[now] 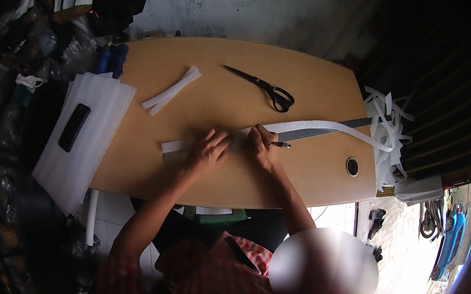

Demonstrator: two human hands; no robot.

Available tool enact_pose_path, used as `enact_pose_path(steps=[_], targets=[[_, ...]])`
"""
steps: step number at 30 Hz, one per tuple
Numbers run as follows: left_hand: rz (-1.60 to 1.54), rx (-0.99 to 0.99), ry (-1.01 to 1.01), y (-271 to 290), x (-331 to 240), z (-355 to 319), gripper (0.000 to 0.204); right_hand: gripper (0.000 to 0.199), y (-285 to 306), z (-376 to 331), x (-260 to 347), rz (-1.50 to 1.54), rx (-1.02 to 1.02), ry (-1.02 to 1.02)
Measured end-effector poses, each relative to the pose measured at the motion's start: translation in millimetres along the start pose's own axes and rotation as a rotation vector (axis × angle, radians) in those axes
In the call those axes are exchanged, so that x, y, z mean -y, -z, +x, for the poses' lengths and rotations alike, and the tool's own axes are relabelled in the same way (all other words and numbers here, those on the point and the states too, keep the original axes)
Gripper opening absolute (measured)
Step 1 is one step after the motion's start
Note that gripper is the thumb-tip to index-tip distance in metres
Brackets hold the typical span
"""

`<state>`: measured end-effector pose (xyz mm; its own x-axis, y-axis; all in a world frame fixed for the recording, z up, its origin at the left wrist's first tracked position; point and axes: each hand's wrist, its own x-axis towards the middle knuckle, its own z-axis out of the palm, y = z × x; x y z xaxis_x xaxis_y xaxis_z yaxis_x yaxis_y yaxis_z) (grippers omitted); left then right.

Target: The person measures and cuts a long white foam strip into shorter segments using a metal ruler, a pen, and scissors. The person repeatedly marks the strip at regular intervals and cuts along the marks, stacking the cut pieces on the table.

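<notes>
A long white foam-like strip (327,125) runs across the table, its right part curving off the right edge. Beside it lies a flat dark grey bar (306,133). My left hand (210,151) rests on the near side of the strip's left part, fingers spread and pressing down. To its right, my right hand (262,149) is closed around a dark pen (280,145), fingertips close to the strip. Whether the pen's tip touches the strip is hidden by the fingers.
Black scissors (268,88) and crossed short white strips (171,91) lie on the table (215,184). At left, white sheets (104,113) carry a black phone (73,127). White offcuts (388,132) hang over the right edge. A round hole (352,167) sits near the right side.
</notes>
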<state>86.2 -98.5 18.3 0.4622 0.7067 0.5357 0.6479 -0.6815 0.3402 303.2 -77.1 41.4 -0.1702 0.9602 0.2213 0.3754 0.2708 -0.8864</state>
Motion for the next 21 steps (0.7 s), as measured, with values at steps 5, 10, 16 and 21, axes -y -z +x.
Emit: enact_pose_path(steps=[5, 10, 16, 21], targets=[[-0.048, 0.014, 0.039, 6.9, -4.8, 0.4, 0.035, 0.011, 28.6, -36.1, 13.9, -0.546, -0.025, 0.092], [-0.054, -0.049, 0.019, -3.5, 4.0, -5.8, 0.034, 0.016, 48.2, -59.9, 0.5, -0.839, -0.005, 0.080], [-0.068, -0.049, 0.005, -4.2, -5.1, -0.9, 0.032, 0.024, 57.6, -70.3, 10.7, -0.866, -0.010, 0.052], [0.003, -0.044, 0.012, 9.0, -0.4, -8.1, 0.031, 0.031, 47.4, -86.3, 171.3, 0.274, 0.275, 0.026]])
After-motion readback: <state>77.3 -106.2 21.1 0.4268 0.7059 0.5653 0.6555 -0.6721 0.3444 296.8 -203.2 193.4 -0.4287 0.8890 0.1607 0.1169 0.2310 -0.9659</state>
